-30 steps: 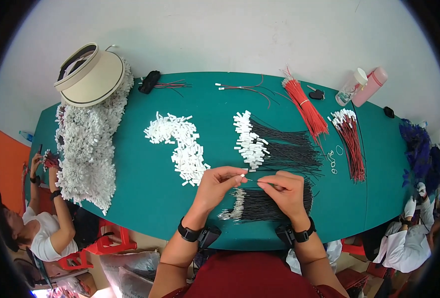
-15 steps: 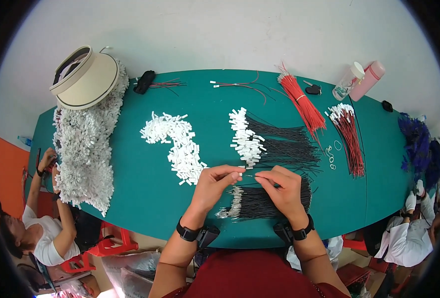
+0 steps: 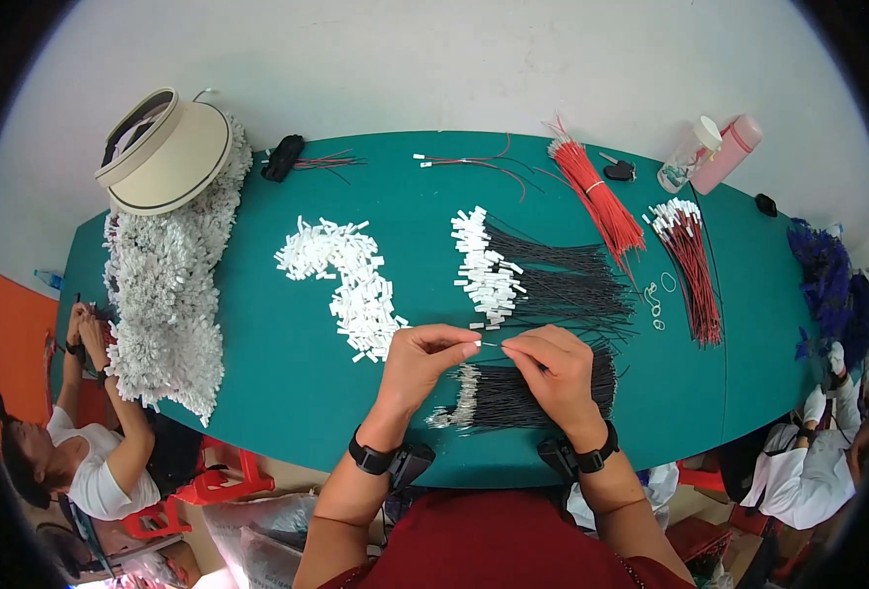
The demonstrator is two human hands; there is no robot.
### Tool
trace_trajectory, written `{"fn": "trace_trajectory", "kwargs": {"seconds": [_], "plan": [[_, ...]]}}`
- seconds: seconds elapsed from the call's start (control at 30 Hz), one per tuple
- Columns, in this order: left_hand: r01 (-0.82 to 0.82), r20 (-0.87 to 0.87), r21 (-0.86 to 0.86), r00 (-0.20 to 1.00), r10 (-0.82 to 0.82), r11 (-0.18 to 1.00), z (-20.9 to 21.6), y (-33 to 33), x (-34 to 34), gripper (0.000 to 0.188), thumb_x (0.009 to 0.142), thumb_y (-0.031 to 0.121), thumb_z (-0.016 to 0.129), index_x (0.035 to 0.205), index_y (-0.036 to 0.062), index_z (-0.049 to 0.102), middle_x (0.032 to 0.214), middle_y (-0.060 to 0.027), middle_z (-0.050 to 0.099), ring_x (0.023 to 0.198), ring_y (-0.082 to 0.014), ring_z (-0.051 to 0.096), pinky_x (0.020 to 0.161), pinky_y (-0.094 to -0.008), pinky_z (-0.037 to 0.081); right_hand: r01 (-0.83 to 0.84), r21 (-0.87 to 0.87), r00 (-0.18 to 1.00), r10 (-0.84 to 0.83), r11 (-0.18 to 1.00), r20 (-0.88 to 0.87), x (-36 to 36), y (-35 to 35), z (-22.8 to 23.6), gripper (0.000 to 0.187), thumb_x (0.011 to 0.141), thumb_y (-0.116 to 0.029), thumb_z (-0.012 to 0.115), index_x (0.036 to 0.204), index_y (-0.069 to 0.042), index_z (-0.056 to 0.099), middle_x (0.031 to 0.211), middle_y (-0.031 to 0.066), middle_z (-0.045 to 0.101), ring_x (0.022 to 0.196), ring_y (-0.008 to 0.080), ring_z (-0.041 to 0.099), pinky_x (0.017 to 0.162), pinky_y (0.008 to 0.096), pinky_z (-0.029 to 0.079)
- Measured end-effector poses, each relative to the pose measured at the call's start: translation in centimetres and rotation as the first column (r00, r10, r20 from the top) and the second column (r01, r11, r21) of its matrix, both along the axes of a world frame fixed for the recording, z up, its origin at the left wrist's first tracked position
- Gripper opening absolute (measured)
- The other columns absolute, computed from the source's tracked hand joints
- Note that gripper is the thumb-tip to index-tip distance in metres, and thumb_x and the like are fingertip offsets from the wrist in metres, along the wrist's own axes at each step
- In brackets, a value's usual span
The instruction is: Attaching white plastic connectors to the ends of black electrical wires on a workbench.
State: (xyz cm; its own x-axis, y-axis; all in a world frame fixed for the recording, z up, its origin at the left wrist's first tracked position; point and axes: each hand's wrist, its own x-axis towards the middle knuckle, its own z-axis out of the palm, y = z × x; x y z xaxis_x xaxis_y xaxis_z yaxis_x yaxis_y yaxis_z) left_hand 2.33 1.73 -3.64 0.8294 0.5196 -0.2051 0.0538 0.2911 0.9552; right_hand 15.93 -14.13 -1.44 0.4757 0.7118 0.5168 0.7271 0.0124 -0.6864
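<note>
- Left hand: thumb and forefinger pinching one small white plastic connector.
- Right hand: thumb and fingertips pinching one thin black wire with a metal tip; the tip points at the connector, between the hands. Whether it has entered, cannot tell.
- Directions below: clock face centred on the fingertips.
- Ten o'clock: loose pile of white plastic connectors.
- Twelve to two o'clock: rows of black wires ending in white connectors, near the fingertips.
- Five o'clock: flat row of metal-tipped black wires, partly beneath the right hand.
- One o'clock, far: banded bundle of red wires.
- Two o'clock: bundle of dark red and black wires with white ends.
- Nine o'clock: tall heap of white-tipped wiring; cream sun visor on its far end.
- Beneath all: green tabletop.
</note>
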Motion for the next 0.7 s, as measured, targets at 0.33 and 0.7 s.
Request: {"fn": "trace_trajectory", "kwargs": {"seconds": [0.33, 0.7], "plan": [[-0.013, 0.011, 0.013, 1.0, 0.013, 1.0, -0.3, -0.15, 0.09, 0.014, 0.087, 0.0, 0.075, 0.102, -0.0015, 0.075, 0.093, -0.0084, 0.075, 0.085, -0.0128, 0.071, 0.077, -0.0235, 0.054, 0.028, -0.018, 0.988, -0.025, 0.999, 0.15, 0.07, -0.13, 0.11, 0.011, 0.079, -0.004, 0.077, 0.089, -0.006, 0.073, 0.084, 0.0052, 0.072, 0.07, 0.0232, 0.065, 0.062, 0.035, 0.046], [-0.004, 0.007, -0.002, 1.0, 0.004, 1.0, -0.17, -0.18, 0.14, 0.014, 0.089, 0.002, 0.075, 0.102, -0.0014, 0.075, 0.093, -0.0089, 0.075, 0.086, -0.0127, 0.071, 0.076, -0.0235, 0.054, 0.032, -0.027, 0.987, -0.027, 0.999, 0.16, 0.08, -0.09, -0.08, 0.01, 0.079, -0.005, 0.077, 0.088, -0.007, 0.073, 0.083, 0.0044, 0.071, 0.07, 0.0225, 0.064, 0.063, 0.0347, 0.046]]}}
